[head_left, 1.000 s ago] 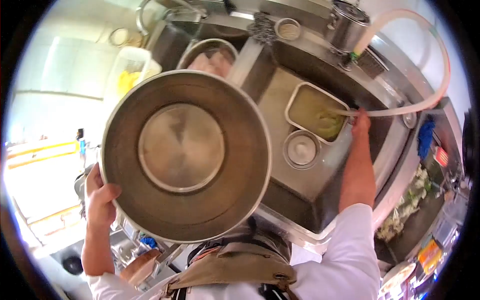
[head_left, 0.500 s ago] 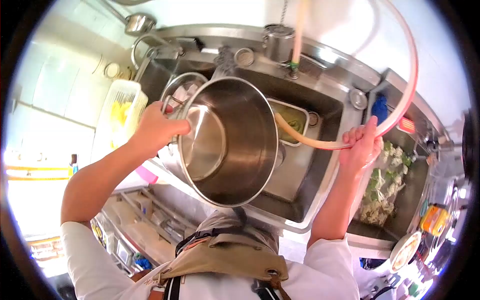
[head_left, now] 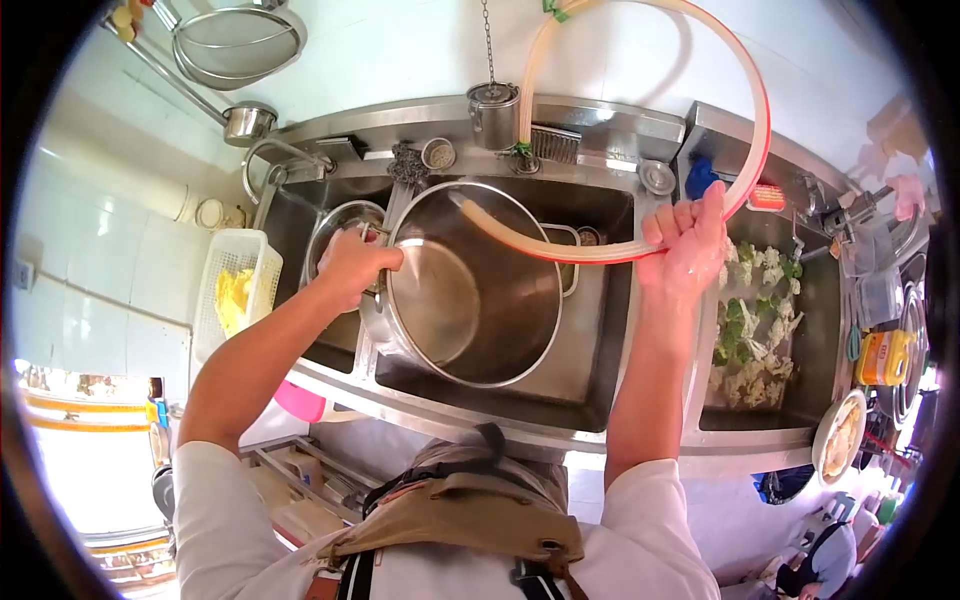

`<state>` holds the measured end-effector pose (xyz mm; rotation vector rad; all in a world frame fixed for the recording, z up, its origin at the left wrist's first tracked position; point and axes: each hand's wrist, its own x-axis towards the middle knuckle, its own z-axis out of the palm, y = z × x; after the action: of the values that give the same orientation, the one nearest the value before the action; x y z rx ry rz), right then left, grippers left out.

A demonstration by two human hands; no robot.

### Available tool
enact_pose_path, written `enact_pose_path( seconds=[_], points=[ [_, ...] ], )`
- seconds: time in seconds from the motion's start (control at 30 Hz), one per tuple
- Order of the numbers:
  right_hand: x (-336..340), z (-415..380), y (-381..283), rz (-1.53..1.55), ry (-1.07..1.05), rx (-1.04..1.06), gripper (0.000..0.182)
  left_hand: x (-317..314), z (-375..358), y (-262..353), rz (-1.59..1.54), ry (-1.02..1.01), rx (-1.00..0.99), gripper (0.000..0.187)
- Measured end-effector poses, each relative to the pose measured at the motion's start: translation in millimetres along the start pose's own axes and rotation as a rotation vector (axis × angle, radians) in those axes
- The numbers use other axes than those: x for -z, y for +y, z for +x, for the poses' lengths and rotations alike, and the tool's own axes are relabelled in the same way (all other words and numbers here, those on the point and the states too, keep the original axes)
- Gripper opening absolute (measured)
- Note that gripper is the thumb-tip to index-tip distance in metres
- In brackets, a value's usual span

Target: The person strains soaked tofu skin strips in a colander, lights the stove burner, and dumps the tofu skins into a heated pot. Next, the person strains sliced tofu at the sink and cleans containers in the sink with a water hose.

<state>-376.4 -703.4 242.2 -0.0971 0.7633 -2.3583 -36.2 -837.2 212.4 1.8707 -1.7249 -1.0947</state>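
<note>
A large steel pot (head_left: 450,320) is tilted over the middle sink basin (head_left: 590,340), its open mouth facing me. My left hand (head_left: 355,265) grips the pot by the handle on its left side. My right hand (head_left: 685,240) is wrapped round a pale hose with a red stripe (head_left: 590,252). The hose's free end lies inside the mouth of the pot, near the upper left rim. From my right hand the hose loops up and back down to the tap (head_left: 525,160) behind the basin. No water is clearly visible at the hose's end.
Cut cauliflower and green leaves (head_left: 755,330) lie in the right basin. A white basket (head_left: 240,280) with something yellow stands at the left. Behind the sink hangs a lidded steel canister (head_left: 493,115). A yellow container (head_left: 883,358) and a bowl (head_left: 840,437) are at the right.
The hose's free end has moved from beyond the pot's right rim to inside its mouth. My right hand has risen, and the camera's view has shifted.
</note>
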Motion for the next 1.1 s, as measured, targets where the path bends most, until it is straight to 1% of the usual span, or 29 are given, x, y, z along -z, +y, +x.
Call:
enact_pose_path(
  seconds=[0.03,0.13,0.17,0.27,0.3,0.37,0.4,0.43,0.47,0.53,0.57,0.67,0.7,0.8,0.83,0.93,1.07,1.1],
  points=[
    [-3.1,-2.1,1.4,0.022,-0.003,-0.016,0.041,-2.7,0.5,-1.9,0.051,0.011,0.018,0.034],
    [-10.2,-13.0,3.5,0.031,-0.002,-0.075,0.04,-16.0,-11.0,7.7,-0.169,0.002,-0.025,0.038],
    [-11.2,-17.5,1.6,0.019,-0.003,-0.106,0.04,-14.6,-19.6,21.0,-0.101,-0.071,-0.023,0.045],
    [-8.8,-31.2,-7.7,-0.014,-0.022,-0.198,0.039,-22.4,-20.8,22.9,-0.058,-0.05,-0.047,0.05],
    [-5.8,-35.0,-10.6,-0.023,-0.039,-0.224,0.039,-27.9,-11.5,13.3,-0.06,-0.063,0.005,0.058],
    [-3.8,-44.9,-15.8,-0.05,-0.035,-0.266,0.037,-35.5,0.5,1.4,0.027,-0.031,-0.079,0.058],
    [-2.5,-49.1,-17.4,-0.066,-0.029,-0.281,0.037,-38.6,3.0,1.6,0.07,-0.018,-0.123,0.058],
    [-0.4,-53.0,-19.4,-0.081,-0.022,-0.295,0.037,-41.7,4.2,2.6,0.149,0.003,-0.145,0.063],
    [0.9,-56.0,-21.5,-0.096,-0.016,-0.307,0.036,-44.7,3.0,4.2,0.172,-0.014,-0.168,0.063],
    [2.5,-61.5,-25.7,-0.119,-0.019,-0.315,0.036,-47.4,-5.7,19.8,0.22,-0.048,-0.217,0.062],
    [2.5,-62.6,-28.1,-0.131,-0.02,-0.318,0.036,-51.2,-4.2,19.2,0.334,-0.03,-0.241,0.065],
    [-0.3,-44.7,-37.8,-0.178,-0.016,-0.225,0.035,-59.3,-11.8,27.1,0.428,-0.046,-0.293,0.067],
    [1.8,-33.5,-39.0,-0.161,-0.052,-0.188,0.035,-61.9,-8.0,22.4,0.383,-0.091,-0.301,0.068],
    [-8.5,-11.0,-40.2,-0.194,-0.015,-0.09,0.035,-66.5,-11.1,29.3,0.273,-0.177,-0.273,0.065],
    [-9.2,-11.4,-42.5,-0.215,-0.014,-0.118,0.036,-66.8,-11.4,30.3,0.272,-0.199,-0.281,0.065],
    [12.8,-30.7,-40.7,-0.325,-0.092,-0.189,0.036,-72.8,-11.6,27.9,0.316,-0.154,-0.341,0.064],
    [53.1,-48.7,-21.3,-0.475,-0.02,-0.265,0.036,-77.8,-21.6,38.9,0.328,-0.183,-0.314,0.062],
    [53.8,-44.3,-20.5,-0.572,0.012,-0.17,0.034,-80.1,-24.7,39.6,0.349,-0.18,-0.327,0.061]
  ],
)
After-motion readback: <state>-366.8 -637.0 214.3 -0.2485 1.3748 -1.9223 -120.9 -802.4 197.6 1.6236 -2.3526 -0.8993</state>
